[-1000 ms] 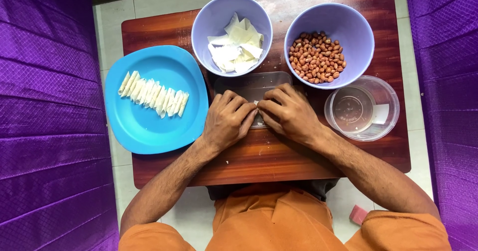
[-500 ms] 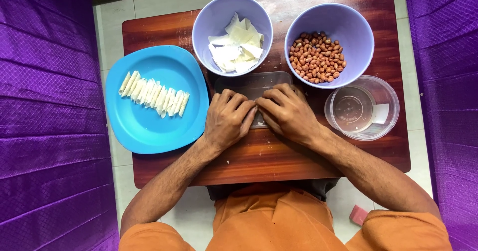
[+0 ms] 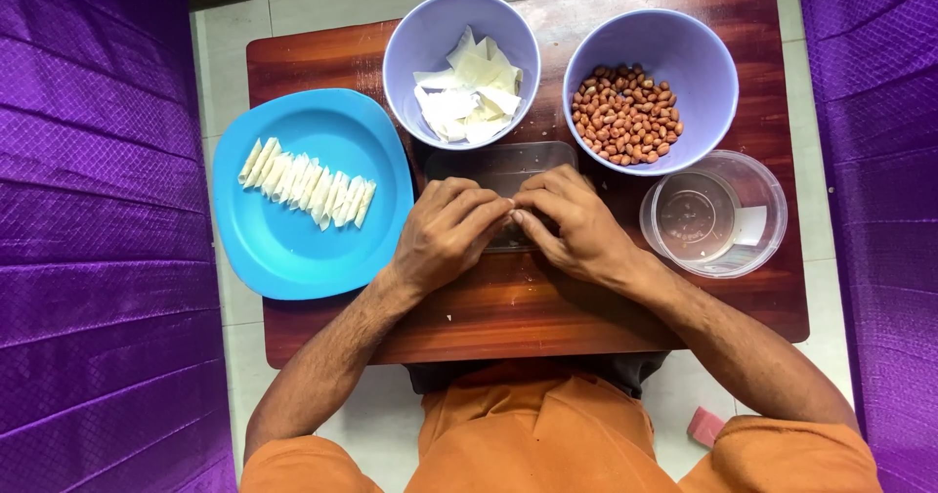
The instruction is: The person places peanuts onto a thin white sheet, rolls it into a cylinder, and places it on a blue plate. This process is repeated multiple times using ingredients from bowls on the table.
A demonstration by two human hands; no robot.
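My left hand point(image 3: 445, 234) and my right hand point(image 3: 576, 224) meet fingertip to fingertip over a clear flat plastic tray point(image 3: 489, 161) at the middle of the wooden table point(image 3: 547, 307). The fingers of both hands are curled and pinched together. Whatever is between them is hidden. Just beyond the hands stand a lilac bowl of pale thin wrappers point(image 3: 464, 97) and a lilac bowl of peanuts point(image 3: 625, 117). A row of several small pale rolled pieces point(image 3: 308, 182) lies on a blue plate point(image 3: 293, 249) to the left of my left hand.
A clear round plastic container point(image 3: 718, 214) stands right of my right hand. Purple quilted cloth point(image 3: 88, 258) runs along both sides of the table. A small pink object point(image 3: 705, 427) lies on the tiled floor by my right knee.
Both hands stay over the tray in the same place. Only the fingertips have shifted slightly against each other.
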